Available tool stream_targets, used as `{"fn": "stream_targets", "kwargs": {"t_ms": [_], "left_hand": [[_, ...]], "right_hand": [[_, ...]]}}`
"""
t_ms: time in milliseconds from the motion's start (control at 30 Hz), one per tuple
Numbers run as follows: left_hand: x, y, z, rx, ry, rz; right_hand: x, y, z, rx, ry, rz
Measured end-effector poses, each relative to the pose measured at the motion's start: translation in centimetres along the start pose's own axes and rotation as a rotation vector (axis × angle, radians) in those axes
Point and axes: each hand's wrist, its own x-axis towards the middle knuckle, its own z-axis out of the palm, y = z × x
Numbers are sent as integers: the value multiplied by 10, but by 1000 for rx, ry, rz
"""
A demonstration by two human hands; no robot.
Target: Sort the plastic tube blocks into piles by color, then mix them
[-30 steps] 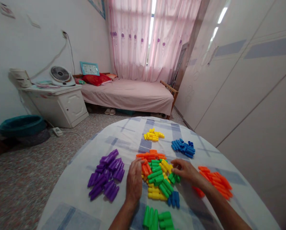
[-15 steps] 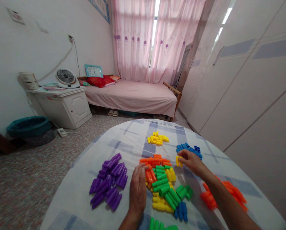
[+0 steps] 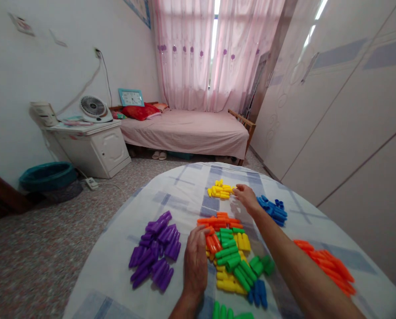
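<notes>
Right hand: the right hand (image 3: 247, 198) is stretched far across the cloth-covered round tabletop (image 3: 171, 195). Its fingers are drawn together at the right edge of the small pile of yellow plastic tube pieces (image 3: 219, 191). I cannot tell whether a piece is pinched in them.
Left hand: the left hand (image 3: 196, 261) lies flat, palm down, holding nothing. Its fingertips touch the left edge of the mixed heap of orange, green, yellow and blue tube pieces (image 3: 233, 254).
Just changed: a second ago the right hand was in the mixed heap. Half a second ago it carried a yellow piece beside the pile of blue tube pieces (image 3: 273, 208). The left hand has not shifted.
Meaning: by my judgement, a yellow piece is arriving among its own colour, leaving the heap one leaner.
Axis: the yellow pieces lie flat, long axes mostly left to right; the carried one is hidden.
Around: a pile of purple tube pieces (image 3: 156, 250) lies left of the left hand, and a pile of orange tube pieces (image 3: 327, 266) lies beyond the right forearm.
</notes>
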Motion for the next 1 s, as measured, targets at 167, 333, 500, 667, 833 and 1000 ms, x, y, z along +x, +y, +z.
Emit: {"fn": "stream_targets", "kwargs": {"t_ms": [167,333,500,667,833,1000], "left_hand": [[1,5,-1,9,-6,26],[1,5,-2,23,-3,40],[2,4,-2,29,-16,28],[1,3,-2,34,-17,34],[-1,6,0,9,-1,-4],[-1,5,0,-6,-7,-28]], "right_hand": [[-68,7,-45,-97,-230,-75],[-125,14,-61,-234,-476,-168],[-142,17,-50,-241,-411,-234],[-132,14,-70,-269,-454,-158],[-70,2,-67,-299,-208,-121],[-4,-13,-11,-407,-77,-78]]}}
